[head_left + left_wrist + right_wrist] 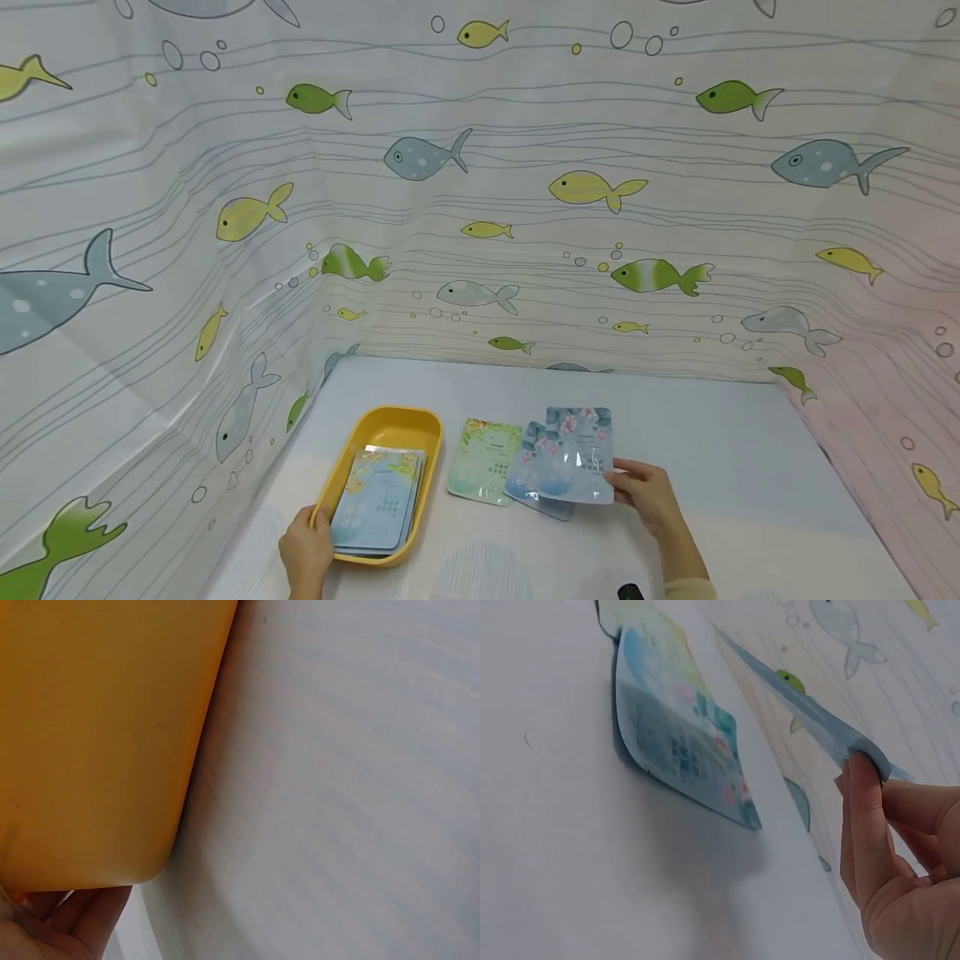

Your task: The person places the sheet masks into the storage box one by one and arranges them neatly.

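Observation:
A yellow plastic tray (430, 487) stands at the left with a stack of sheet mask packets (378, 500) in it, a pale blue one on top. My left hand (306, 550) grips the tray's near left rim; in the left wrist view its fingers (94, 915) lie against the tray wall (90, 750). Between thumb and fingers, my right hand (645, 496) pinches the right edge of a blue floral sheet mask packet (588, 454), raised off the table. Partly beneath it lies another blue floral packet (528, 475), overlapping a green packet (483, 462).
The pale table (720, 483) is backed and flanked by a fish-patterned curtain (525, 275). A small black object (630, 592), only partly in view, is at the near edge, left of the right forearm.

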{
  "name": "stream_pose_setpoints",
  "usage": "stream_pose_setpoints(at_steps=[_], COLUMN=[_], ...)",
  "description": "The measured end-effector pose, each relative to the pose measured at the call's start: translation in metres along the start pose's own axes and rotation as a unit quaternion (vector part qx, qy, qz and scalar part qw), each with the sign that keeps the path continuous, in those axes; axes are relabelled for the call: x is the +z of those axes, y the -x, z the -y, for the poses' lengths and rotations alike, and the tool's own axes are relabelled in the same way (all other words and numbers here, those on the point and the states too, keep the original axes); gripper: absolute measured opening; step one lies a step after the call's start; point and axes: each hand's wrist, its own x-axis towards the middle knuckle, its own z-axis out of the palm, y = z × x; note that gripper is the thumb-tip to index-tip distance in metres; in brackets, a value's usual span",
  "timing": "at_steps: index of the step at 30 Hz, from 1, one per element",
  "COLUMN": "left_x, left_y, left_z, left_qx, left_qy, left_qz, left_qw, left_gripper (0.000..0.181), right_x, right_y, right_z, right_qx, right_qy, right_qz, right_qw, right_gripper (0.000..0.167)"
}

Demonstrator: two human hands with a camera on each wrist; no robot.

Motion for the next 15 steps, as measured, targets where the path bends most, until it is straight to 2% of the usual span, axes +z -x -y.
stream_pose_setpoints(at_steps=[10, 15], left_x=[0.0, -0.001], left_y=[0.0, 0.0], left_z=[0.0, -0.001], left_qx=[-0.002, 0.0], left_qy=[0.001, 0.0], left_qz=[-0.002, -0.003], left_qw=[1.0, 1.0], left_gripper=[0.023, 0.023], right_x=[0.04, 0.054], right_y=[0.0, 0.0], right_z=[0.008, 0.011], right_qx=[-0.028, -0.029], right_qy=[-0.015, -0.027], right_qz=[0.042, 0.066], right_qw=[0.9986, 0.9971], right_gripper=[0.036, 0.038])
